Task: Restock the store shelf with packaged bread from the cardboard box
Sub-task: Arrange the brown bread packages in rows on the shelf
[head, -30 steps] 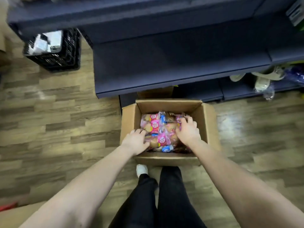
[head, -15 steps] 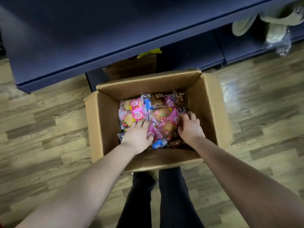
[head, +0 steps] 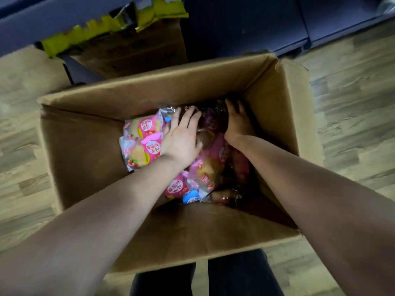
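Brown cardboard box (head: 149,92): open, holding pink-labelled clear plastic bread packets (head: 147,144).
Left hand (head: 181,137): fingers spread flat on packets.
Right hand (head: 238,122): shadowed, grip unclear.
Remaining: lifting, shelving (seemingly everything).

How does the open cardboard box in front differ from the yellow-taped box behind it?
The open box holds bread packets, with the left hand and right hand inside; the taped box hides its contents. The taped box has torn yellow tape along its top edge; the open box shows none. The open box stands nearer; the taped box sits behind, shadowed, by the dark shelving. Both are brown cardboard.
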`<control>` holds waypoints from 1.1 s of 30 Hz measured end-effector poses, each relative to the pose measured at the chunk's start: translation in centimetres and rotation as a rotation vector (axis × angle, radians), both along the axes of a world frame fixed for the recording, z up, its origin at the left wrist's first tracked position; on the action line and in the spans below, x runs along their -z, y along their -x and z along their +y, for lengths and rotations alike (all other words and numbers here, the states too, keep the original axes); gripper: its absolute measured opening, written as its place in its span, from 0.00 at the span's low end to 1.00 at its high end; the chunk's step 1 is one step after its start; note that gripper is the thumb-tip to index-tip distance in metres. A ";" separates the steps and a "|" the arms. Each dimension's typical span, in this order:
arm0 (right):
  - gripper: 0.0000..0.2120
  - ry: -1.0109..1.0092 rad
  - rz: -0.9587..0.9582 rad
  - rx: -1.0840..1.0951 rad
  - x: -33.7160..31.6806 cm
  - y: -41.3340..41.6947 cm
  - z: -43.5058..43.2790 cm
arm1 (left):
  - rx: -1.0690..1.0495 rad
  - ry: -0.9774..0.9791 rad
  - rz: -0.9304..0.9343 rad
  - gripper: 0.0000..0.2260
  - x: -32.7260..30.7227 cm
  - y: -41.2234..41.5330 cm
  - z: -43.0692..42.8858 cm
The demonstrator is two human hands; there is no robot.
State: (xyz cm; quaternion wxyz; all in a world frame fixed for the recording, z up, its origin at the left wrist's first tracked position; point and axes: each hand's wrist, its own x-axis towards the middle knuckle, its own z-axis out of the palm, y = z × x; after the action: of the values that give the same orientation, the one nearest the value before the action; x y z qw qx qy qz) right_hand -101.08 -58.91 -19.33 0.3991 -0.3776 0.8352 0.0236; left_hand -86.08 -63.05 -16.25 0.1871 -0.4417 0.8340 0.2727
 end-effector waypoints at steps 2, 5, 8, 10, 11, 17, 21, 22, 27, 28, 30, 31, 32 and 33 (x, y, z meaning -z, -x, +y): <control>0.38 0.011 -0.001 -0.037 1.3 0.1 -0.2 | 0.027 -0.019 -0.047 0.28 1.1 1.0 -0.9; 0.33 0.038 0.056 -0.079 2.1 0.1 -0.4 | 0.038 -0.085 -0.153 0.22 2.0 2.1 -1.7; 0.32 0.056 0.142 -0.149 1.6 -0.2 -0.1 | 0.015 -0.117 -0.201 0.23 2.1 2.5 -1.9; 0.36 0.001 0.136 -0.159 0.8 -0.6 0.1 | 0.007 -0.086 -0.191 0.21 1.6 2.0 -1.9; 0.37 -0.035 0.127 -0.153 0.3 -0.8 0.1 | 0.002 -0.059 -0.176 0.19 1.2 1.6 -1.9; 0.35 -0.036 0.098 -0.107 -4.1 -2.5 0.5 | 0.030 0.082 -0.091 0.12 -2.4 -1.6 -1.2; 0.31 0.055 0.138 -0.183 -9.3 -4.9 0.8 | 0.037 0.108 -0.052 0.14 -7.3 -3.3 -0.5; 0.31 0.071 0.156 -0.212 -10.9 -5.5 0.9 | 0.036 0.123 -0.035 0.15 -8.9 -3.6 -0.4; 0.31 0.241 0.122 -0.231 -19.8 -7.9 0.5 | 0.020 0.201 0.049 0.17 -18.4 -5.0 -1.6; 0.31 0.275 0.120 -0.230 -22.1 -8.1 0.2 | 0.007 0.215 0.067 0.17 -20.6 -5.3 -1.9; 0.31 0.352 0.167 -0.271 -26.7 -8.3 -0.6 | -0.033 0.252 0.106 0.15 -25.2 -5.9 -2.7; 0.31 0.395 0.203 -0.298 -29.0 -8.4 -1.1 | -0.047 0.287 0.120 0.14 -27.5 -6.2 -3.1; 0.31 0.438 0.241 -0.325 -31.3 -8.3 -1.7 | -0.056 0.331 0.132 0.13 -29.8 -6.4 -3.4; 0.31 0.478 0.281 -0.354 -33.7 -8.3 -2.3 | -0.060 0.380 0.143 0.13 -32.1 -6.6 -3.8</control>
State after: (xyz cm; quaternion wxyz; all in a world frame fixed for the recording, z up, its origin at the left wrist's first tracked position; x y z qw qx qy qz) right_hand -92.83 -61.26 14.32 0.1697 -0.5932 0.7853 -0.0522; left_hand -79.46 -66.89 15.81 0.0325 -0.4731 0.8681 0.1467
